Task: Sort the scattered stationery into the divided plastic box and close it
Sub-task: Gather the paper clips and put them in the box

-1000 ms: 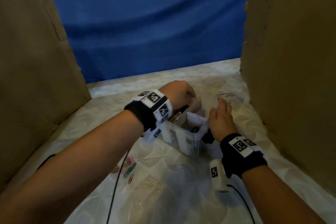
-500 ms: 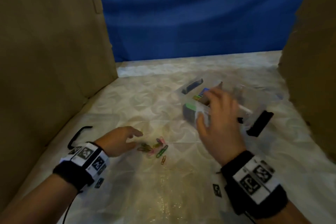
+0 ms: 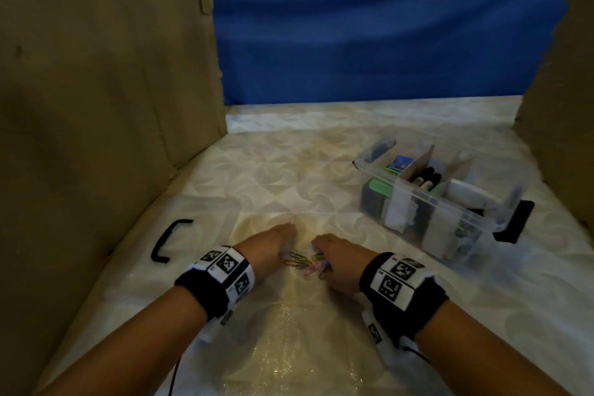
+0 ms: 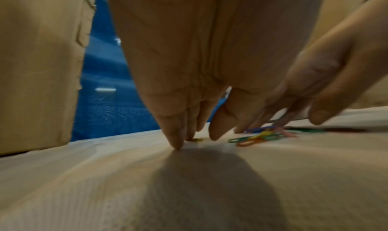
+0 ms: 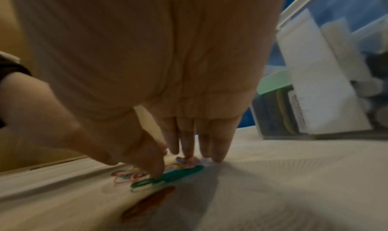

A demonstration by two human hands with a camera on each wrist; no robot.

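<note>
Between both hands on the table (image 3: 321,177), a small heap of coloured clips (image 3: 305,262) lies loose, still outside the box (image 3: 427,199). Left hand (image 3: 273,246) comes down on the heap's left edge, its fingers (image 4: 176,135) straight and pressed together, tips touching the table just beside a yellow clip. Right hand (image 3: 340,260) works the other side: its thumb presses a green clip (image 5: 168,176) while the fingers (image 5: 216,150) stand together on the far edge, not yet pinching anything clear of the surface. Well apart to the right, the box stands open, its compartments already holding erasers, pens and other items; which compartment the clips belong in cannot be told. A clear lid (image 3: 199,219) with a black handle (image 3: 167,241) lies to the left. Sweeping the clips inward into one tight pile before lifting looks the sound approach, since thin wire on a slick cover is likely to slide from a hasty pinch.
</note>
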